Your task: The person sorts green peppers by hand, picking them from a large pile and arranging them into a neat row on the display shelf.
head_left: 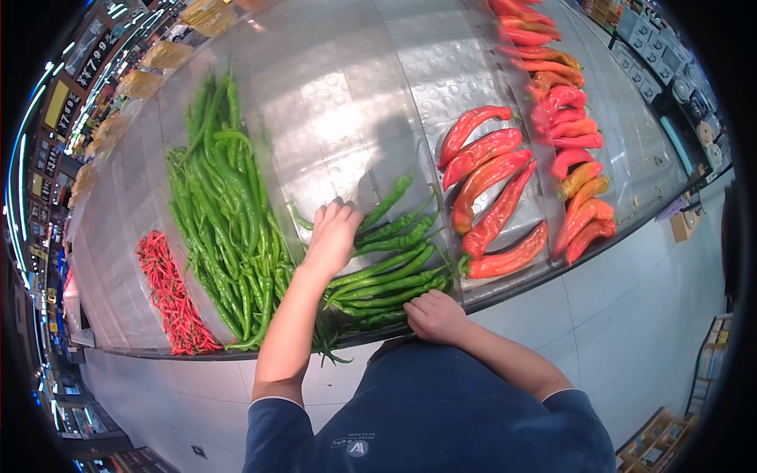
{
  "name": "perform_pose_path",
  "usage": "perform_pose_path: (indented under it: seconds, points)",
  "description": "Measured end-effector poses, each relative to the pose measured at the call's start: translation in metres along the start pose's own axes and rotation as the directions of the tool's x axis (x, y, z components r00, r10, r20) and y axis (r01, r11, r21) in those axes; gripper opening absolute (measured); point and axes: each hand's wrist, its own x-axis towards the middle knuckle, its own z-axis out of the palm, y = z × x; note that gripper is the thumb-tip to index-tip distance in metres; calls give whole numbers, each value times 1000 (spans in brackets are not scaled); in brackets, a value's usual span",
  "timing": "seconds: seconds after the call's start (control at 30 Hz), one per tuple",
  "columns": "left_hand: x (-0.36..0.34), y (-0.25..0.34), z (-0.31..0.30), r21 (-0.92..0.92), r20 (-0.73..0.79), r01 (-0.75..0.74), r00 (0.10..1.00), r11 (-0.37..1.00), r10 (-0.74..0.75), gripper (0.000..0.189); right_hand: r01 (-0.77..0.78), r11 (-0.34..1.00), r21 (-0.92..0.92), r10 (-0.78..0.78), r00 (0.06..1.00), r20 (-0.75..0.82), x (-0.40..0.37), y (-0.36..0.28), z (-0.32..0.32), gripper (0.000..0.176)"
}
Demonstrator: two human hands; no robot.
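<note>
My left hand (335, 236) reaches over a row of long green peppers (386, 272), its fingers bent down and close together on a green pepper mostly hidden beneath them. One slim pepper (386, 203) lies slanted just to the right of that hand, and a curved one (297, 217) shows at its left. My right hand (436, 317) is curled at the near right end of the row, knuckles up. Its fingertips touch the lowest peppers, and whatever they may grip is hidden.
Left of the row is a large pile of green peppers (229, 197), then small red chilies (173, 296). Large red peppers (493, 185) lie to the right, with more red and orange ones (579, 142) beyond a clear divider. The metal display counter (339, 102) ends at a dark front edge.
</note>
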Motion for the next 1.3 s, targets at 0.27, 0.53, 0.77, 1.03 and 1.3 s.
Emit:
perform_pose_path:
  seconds: [0.27,0.53,0.77,1.03,1.3]
  points:
    - [-22,2,-2,-56,-79,-20,997,998,15,58,11,1000,-2,-11,999,30,0,0,-2,13]
    - [-99,10,-31,-159,-576,97,799,983,-172,34,0,1000,18,-1,999,32,6,-2,-4,21]
    - [-79,-79,-47,-120,-610,402,691,907,-387,29,10,1000,-5,-9,997,82,6,-2,-2,20]
    - [-44,-110,-78,-588,-408,448,554,673,-726,36,-6,1000,-12,7,999,51,6,-3,-3,19]
    - [-79,-49,-161,-941,-316,-48,472,334,-823,22,-4,1000,-8,5,998,55,3,-1,-4,22]
